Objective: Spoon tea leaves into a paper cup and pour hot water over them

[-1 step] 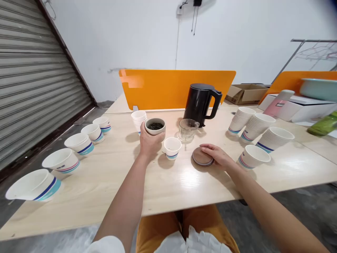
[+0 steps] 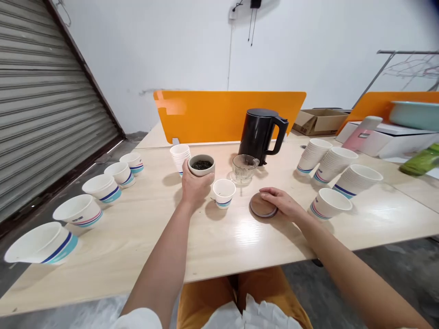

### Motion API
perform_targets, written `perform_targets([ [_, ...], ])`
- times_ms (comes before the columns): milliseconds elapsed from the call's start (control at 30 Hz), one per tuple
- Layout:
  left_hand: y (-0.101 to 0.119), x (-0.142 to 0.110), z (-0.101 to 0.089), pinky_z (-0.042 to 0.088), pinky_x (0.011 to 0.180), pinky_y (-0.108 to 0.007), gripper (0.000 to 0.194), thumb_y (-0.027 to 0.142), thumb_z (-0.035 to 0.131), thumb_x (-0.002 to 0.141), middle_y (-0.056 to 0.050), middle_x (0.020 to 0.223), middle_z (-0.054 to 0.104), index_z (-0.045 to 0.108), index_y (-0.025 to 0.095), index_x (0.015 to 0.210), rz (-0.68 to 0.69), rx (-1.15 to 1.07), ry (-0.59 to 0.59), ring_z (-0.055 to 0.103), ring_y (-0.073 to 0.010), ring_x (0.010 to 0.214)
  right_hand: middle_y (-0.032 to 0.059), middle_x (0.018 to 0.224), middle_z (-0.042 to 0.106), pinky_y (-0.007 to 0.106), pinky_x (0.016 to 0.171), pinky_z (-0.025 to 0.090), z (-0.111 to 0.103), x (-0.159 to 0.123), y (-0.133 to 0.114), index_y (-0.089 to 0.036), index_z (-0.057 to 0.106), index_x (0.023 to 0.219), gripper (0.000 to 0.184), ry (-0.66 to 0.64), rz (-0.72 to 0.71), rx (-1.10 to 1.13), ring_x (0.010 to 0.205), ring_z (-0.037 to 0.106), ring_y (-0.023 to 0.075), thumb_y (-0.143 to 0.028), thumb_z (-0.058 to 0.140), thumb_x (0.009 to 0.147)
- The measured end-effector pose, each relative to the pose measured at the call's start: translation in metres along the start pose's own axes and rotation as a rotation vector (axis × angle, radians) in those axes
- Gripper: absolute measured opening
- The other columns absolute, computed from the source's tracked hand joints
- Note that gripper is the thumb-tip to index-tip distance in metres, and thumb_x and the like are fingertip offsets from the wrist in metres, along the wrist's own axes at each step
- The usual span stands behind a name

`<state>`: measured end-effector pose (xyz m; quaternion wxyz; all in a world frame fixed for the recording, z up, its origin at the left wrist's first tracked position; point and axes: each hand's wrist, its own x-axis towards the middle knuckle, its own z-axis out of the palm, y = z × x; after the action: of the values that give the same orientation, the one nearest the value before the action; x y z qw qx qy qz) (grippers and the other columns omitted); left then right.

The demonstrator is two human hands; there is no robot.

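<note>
Fingers (image 2: 185,168) of the left hand (image 2: 195,186) curl around one jar (image 2: 201,171) of dark leaves. The right hand's (image 2: 283,201) fingers pinch one round lid (image 2: 261,205) on the surface (image 2: 144,242). One paper cup (image 2: 224,196) stands between the hands, near one glass cup (image 2: 243,169) and one kettle (image 2: 256,135). Five cups or small piles (image 2: 80,214) stand left, one stack (image 2: 179,159) behind the jar, three stacks (image 2: 334,165) and one cup right. Since before, only the view slid slightly.

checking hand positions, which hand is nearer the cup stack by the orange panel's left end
Left. The left hand, around the grey cup, is just in front of the cup stack; the right hand, touching the brown disc, is farther right.
</note>
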<state>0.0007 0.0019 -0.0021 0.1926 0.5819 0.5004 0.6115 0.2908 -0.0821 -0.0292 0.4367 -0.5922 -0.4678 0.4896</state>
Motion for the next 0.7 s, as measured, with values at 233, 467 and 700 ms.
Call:
perform_targets([
  [233,-0.013,0.002,0.016,0.043,0.102,-0.038,0.085,0.023,0.082,0.055,-0.005,0.122,0.057,0.042,0.028,0.13,-0.001,-0.035,-0.03,0.054,-0.0243,0.115,0.009,0.106,0.066,0.039,0.085,0.047,-0.004,0.004,-0.002,-0.018,0.066,0.105,0.036,0.027,-0.322,-0.738,0.092,0.062,0.0228,-0.045,0.055,0.084],
  [467,-0.024,0.001,0.023,0.042,0.101,-0.035,0.085,0.024,0.083,0.055,-0.004,0.123,0.057,0.043,0.026,0.129,-0.015,-0.024,-0.021,0.054,-0.0237,0.115,0.0031,0.082,0.066,0.033,0.071,0.044,0.01,0.034,-0.046,-0.019,0.058,0.125,0.051,0.303,-0.445,-0.752,0.077,0.06,0.0201,-0.045,0.059,0.082],
  [700,-0.025,-0.003,0.026,0.044,0.096,-0.036,0.08,0.024,0.085,0.054,-0.002,0.116,0.059,0.046,0.026,0.124,0.037,-0.03,-0.082,0.057,-0.0229,0.109,0.006,0.084,0.069,0.033,0.068,0.046,0.028,0.07,-0.057,-0.019,0.071,0.089,0.027,0.304,-0.654,-0.582,0.074,0.062,0.02,-0.038,0.053,0.084],
])
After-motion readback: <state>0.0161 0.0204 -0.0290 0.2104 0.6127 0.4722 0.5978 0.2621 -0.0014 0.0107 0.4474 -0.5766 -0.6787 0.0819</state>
